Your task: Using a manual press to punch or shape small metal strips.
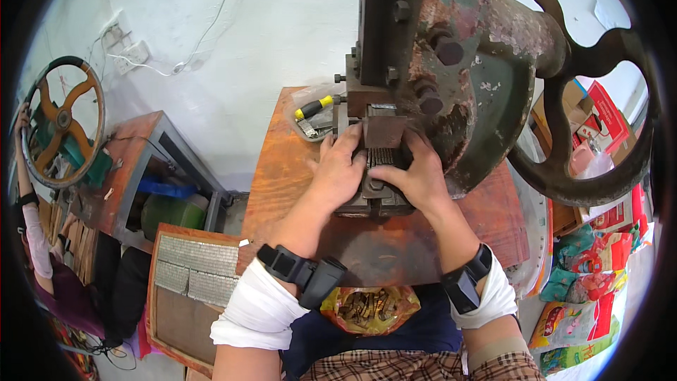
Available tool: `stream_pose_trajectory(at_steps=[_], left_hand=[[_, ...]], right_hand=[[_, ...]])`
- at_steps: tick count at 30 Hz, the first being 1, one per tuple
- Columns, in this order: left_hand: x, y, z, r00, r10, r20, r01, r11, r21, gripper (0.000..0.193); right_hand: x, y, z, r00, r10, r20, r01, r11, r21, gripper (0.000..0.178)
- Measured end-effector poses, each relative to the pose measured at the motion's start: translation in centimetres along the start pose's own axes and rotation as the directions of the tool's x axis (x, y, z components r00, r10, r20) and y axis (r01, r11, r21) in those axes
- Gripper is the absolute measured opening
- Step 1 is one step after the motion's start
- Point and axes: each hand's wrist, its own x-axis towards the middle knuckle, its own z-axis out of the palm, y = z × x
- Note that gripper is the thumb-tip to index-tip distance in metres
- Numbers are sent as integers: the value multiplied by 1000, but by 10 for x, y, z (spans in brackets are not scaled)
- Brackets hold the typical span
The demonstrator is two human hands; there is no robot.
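Note:
My left hand (338,173) and my right hand (423,176) reach in from both sides to the bed of a heavy screw press (493,63). Between them lies a small dark ribbed metal piece (382,157), under a flat metal plate (386,130). The left fingers rest along its left side, close together. On the right, my thumb lies across its near end, while the other fingers extend forward beside the plate, their tips partly hidden. Both hands appear closed on the ribbed piece. The press base (374,207) stands on a worn wooden table (275,169).
A plastic tub (303,127) with a yellow-black handled tool sits behind my left hand. At lower left, a wooden tray (180,317) carries rows of silvery pieces. A yellow bag (370,310) of dark metal bits lies before me. The press handwheel (564,176) overhangs the right; another person's hand (22,116) touches a wheel.

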Motion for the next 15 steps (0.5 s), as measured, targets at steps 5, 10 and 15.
stream_pose_trajectory(at_steps=[5, 10, 15], left_hand=[[-5, 15, -3, 998, 27, 64, -43, 965, 258, 41], [-6, 25, -3, 994, 51, 93, -78, 949, 307, 38], [-14, 21, -5, 994, 113, 0, -100, 880, 465, 37]], right_hand=[[-6, 6, 1, 999, 14, -38, -16, 998, -66, 70], [-7, 6, -7, 999, -31, -45, 28, 997, -72, 64], [-22, -48, -76, 970, -232, -71, 215, 957, -194, 44]])
